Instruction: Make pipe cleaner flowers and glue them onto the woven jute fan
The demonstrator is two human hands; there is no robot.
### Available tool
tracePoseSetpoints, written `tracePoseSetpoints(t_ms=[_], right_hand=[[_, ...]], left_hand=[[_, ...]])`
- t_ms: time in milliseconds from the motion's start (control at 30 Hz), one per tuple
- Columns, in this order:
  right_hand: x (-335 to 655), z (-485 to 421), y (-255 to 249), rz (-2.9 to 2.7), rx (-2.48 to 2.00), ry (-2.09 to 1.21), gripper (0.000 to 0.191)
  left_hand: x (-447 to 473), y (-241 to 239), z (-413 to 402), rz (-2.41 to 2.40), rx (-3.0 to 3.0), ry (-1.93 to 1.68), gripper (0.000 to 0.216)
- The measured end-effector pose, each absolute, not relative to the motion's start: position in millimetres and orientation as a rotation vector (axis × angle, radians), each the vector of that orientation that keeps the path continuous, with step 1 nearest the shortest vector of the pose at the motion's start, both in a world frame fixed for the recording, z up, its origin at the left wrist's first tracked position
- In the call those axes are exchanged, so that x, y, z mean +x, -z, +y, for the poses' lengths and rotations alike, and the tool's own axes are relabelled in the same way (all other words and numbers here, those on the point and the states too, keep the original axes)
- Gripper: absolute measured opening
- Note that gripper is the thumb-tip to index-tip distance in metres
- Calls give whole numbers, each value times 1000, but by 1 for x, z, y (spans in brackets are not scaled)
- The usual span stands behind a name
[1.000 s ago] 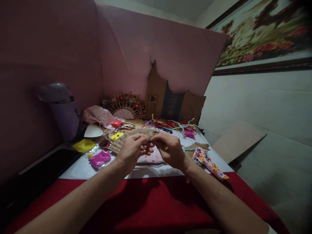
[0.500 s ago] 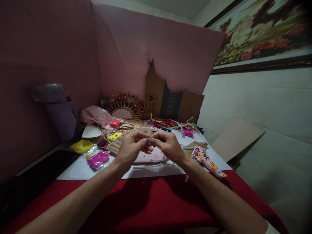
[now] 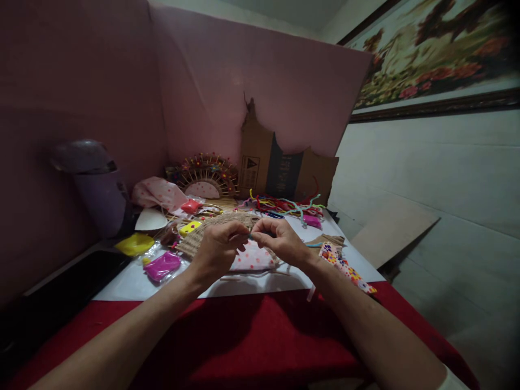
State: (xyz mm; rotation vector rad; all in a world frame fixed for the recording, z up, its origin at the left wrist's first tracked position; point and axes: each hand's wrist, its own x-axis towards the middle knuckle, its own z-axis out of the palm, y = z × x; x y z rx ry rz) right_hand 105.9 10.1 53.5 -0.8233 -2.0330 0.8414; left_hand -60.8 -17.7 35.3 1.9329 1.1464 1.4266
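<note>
My left hand (image 3: pixel 217 246) and my right hand (image 3: pixel 282 241) meet in front of me, thumbs and fingers pinched together. Between their fingertips shows a tiny blue piece (image 3: pixel 251 236), too small to name. Below the hands lies a fan-shaped piece of corrugated cardboard (image 3: pixel 190 246), partly covered by them. White fabric with pinkish dots (image 3: pixel 255 257) shows at its lower middle. Thin sticks (image 3: pixel 231 279) lie along the near side.
Bags of magenta (image 3: pixel 162 266) and yellow clay (image 3: pixel 135 245) lie left. A decorated fan (image 3: pixel 203 176) and torn cardboard (image 3: pixel 260 157) stand behind. Coloured fuzzy strands (image 3: pixel 280 205) lie at the back; flowered fabric (image 3: pixel 345 268) lies right. A purple bottle-like container (image 3: pixel 101 195) stands left.
Both hands stay close together. The left hand has turned slightly, with its fingers more curled, and the blue piece shows less between the fingertips. The view has shifted a little.
</note>
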Motion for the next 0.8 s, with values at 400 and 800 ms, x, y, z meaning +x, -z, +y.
tracePoseSetpoints(t_ms=[400, 800], right_hand=[[100, 8, -52, -1891, -849, -940, 15], [106, 8, -55, -1734, -789, -1403, 21]], left_hand=[[-53, -36, -19, 1011, 1666, -1464, 5], [-61, -37, -18, 1057, 2377, -1669, 22]])
